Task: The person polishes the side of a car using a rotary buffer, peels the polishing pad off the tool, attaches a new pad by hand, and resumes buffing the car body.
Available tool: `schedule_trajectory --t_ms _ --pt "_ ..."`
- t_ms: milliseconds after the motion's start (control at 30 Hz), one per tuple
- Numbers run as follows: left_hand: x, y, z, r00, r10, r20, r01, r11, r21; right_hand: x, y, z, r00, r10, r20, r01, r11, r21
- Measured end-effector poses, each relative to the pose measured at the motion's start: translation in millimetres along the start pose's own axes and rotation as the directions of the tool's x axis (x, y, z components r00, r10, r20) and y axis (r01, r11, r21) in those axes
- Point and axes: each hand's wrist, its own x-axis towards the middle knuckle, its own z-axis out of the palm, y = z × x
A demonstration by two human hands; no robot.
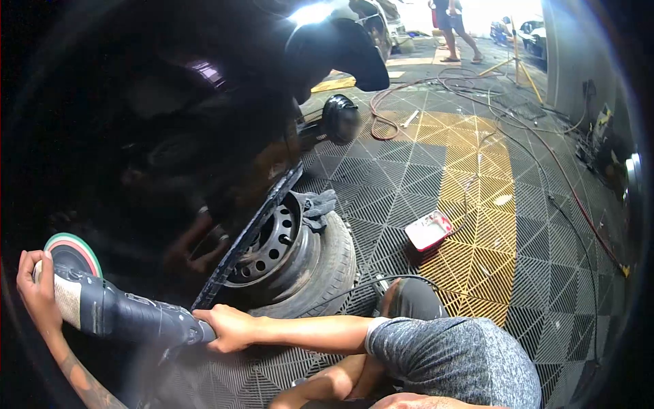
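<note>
The left hand [39,290] grips the polisher's [119,310] head, the right hand [228,328] its rear end; pale markings [142,300] on the body are unreadable.

Left hand [39,290] raised and curled, right hand [228,328] closed.

A vehicle workshop, shown by the dark car body [170,136], tyre [337,262] and hoses [545,146].

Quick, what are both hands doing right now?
Left hand: closed on the front housing of the polisher.
Right hand: closed around the polisher's rear end.
</note>
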Motion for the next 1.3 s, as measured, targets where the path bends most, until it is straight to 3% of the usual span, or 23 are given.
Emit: schedule_trajectory --t_ms 67,133,200,267,300,333,467,500,533,567,600,767,900,967,1000,1067,1200,1300 --pt "13.0 28.6 17.8 0.999 0.038 -0.014 -0.038 0.999 0.005 -8.0 2.7 -18.3 1.0 0.022 -0.006 -0.022 1.0 -0.019" --pt "34.4 57.4 37.6 0.996 -0.083 0.03 0.086 0.992 -0.093 -14.9 11.4 -37.4 0.998 0.025 -0.052 -0.025 1.0 -0.017" --pt "55.1 89.2 62.1 1.0 -0.012 -0.001 0.012 0.996 -0.088 -22.3 15.8 -61.6 0.994 0.09 -0.063 -0.089 0.996 0.019" --pt "77.7 118.6 88.0 0.999 -0.035 0.013 0.036 0.994 -0.103 -30.8 30.8 -80.8 0.99 0.061 -0.129 -0.058 0.998 0.02" --pt "90.2 121.0 106.6 0.988 0.14 -0.07 -0.14 0.99 -0.007 -35.5 36.5 -91.6 0.988 0.076 -0.136 -0.072 0.997 0.033" --pt "101.0 150.2 114.0 0.999 0.051 0.009 -0.051 0.997 -0.057 -39.9 33.4 -106.1 0.985 0.083 -0.15 -0.077 0.996 0.044" --pt "149.6 209.5 166.0 0.99 0.137 0.023 -0.136 0.989 -0.051 -50.4 44.9 -152.5 0.956 0.121 -0.267 -0.104 0.992 0.076" --pt "160.8 226.1 175.4 0.983 0.18 0.03 -0.18 0.984 0.005 -52.1 44.7 -165.2 0.944 0.202 -0.26 -0.176 0.977 0.121" --pt "175.8 240.1 184.6 0.991 0.115 0.067 -0.11 0.992 -0.067 -54.1 42.6 -177.9 0.927 0.281 -0.249 -0.246 0.955 0.164" --pt "182.9 264.3 186.7 0.992 0.084 0.092 -0.075 0.993 -0.094 -55.7 39.6 -189.1 0.92 0.228 -0.32 -0.192 0.971 0.14" --pt "189.7 279.4 193.5 0.994 0.069 0.082 -0.06 0.992 -0.113 -54.4 59.0 -191.2 0.896 0.052 -0.442 -0.044 0.999 0.028" --pt "217.7 313.6 219.6 0.99 0.014 0.142 0.004 0.992 -0.128 -62.6 43.6 -219.9 0.859 0.345 -0.379 -0.268 0.933 0.242" --pt "197.8 305.7 213.1 0.995 0.005 0.104 0.004 0.996 -0.091 -59.5 48.4 -199.1 0.86 0.358 -0.365 -0.286 0.928 0.238" --pt "186.9 286.8 200.5 0.997 0.017 0.079 -0.01 0.995 -0.1 -53.5 64.3 -178.9 0.875 0.07 -0.478 -0.033 0.996 0.085" --pt "180.5 275.4 192.5 0.998 0.035 0.059 -0.028 0.994 -0.107 -52.3 59.4 -172.4 0.882 0.075 -0.466 -0.038 0.995 0.088" --pt "167.1 251.6 175.8 0.996 -0.02 0.084 0.028 0.995 -0.098 -46.1 50.1 -158.8 0.919 0.269 -0.288 -0.209 0.952 0.223" --pt "129.3 198.2 128.2 0.998 -0.057 0.021 0.058 0.998 -0.034 -33.8 37.2 -116.2 0.945 0.144 -0.293 -0.132 0.989 0.061" --pt "97.4 164.6 88.4 0.996 -0.082 -0.034 0.081 0.997 -0.021 -21.0 16.2 -86.2 0.961 0.233 -0.149 -0.229 0.972 0.043"
